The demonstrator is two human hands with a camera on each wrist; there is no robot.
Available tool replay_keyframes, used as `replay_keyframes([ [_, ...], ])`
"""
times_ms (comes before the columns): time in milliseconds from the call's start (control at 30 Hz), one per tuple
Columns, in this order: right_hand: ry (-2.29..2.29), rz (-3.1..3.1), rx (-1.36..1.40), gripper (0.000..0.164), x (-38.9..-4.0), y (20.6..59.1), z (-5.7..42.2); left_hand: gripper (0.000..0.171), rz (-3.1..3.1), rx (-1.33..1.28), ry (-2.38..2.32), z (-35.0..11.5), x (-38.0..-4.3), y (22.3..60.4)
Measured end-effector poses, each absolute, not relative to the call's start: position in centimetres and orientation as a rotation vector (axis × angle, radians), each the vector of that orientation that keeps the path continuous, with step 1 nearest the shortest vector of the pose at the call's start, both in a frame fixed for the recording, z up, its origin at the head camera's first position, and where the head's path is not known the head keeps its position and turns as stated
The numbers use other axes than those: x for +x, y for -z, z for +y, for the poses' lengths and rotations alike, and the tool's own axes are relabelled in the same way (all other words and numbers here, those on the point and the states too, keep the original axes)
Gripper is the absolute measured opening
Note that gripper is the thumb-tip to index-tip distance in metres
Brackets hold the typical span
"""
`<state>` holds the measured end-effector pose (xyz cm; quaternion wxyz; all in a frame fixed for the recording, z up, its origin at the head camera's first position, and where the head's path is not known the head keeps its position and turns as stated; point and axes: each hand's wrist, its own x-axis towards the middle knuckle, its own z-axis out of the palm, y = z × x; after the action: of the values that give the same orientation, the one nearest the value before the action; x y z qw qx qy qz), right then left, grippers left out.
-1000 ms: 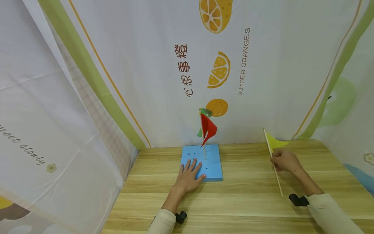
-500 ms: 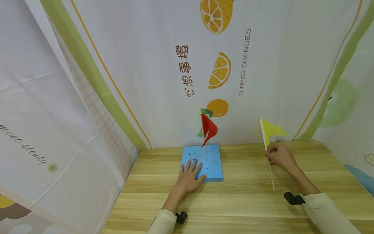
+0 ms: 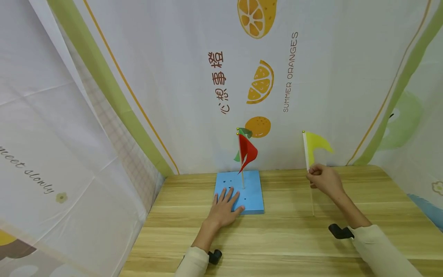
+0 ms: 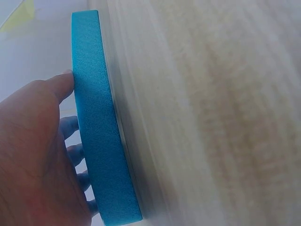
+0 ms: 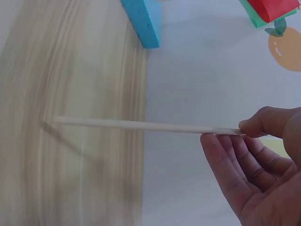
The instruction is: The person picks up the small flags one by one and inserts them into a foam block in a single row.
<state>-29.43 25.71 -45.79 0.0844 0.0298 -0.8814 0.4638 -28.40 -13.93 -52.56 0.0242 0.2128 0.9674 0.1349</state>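
Observation:
My left hand (image 3: pixel 220 211) lies with fingers spread on the near left part of a blue foam block (image 3: pixel 255 201), which has several small holes in its top. In the left wrist view the thumb rests at the upper edge of the block (image 4: pixel 96 122). A red flag (image 3: pixel 250 151) stands upright in the block, and a green flag (image 5: pixel 254 15) shows behind it. Off to the right, my right hand (image 3: pixel 326 181) pinches a yellow flag (image 3: pixel 315 143) by its wooden stick (image 5: pixel 136 125) just below the cloth. That stick points down close over the table.
The block sits near the back edge of a wood-grain table (image 3: pixel 287 238). Behind it hangs a white curtain (image 3: pixel 187 115) printed with oranges. Another cloth (image 3: pixel 86 154) hangs on the left side. Black camera mounts (image 3: pixel 340 231) stick out at both wrists.
My right hand has moved left and slightly up with the yellow flag, whose leaning stick has come nearly upright. The left hand and the block have stayed in place.

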Motion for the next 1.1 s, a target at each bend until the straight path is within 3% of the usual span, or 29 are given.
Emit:
replay_keyframes([
  [1100, -1.41, -2.485, 0.203, 0.016, -31.0, 43.3, 20.2, 0.069, 2.992, 0.644, -0.392, -13.9, -28.4, 52.4],
])
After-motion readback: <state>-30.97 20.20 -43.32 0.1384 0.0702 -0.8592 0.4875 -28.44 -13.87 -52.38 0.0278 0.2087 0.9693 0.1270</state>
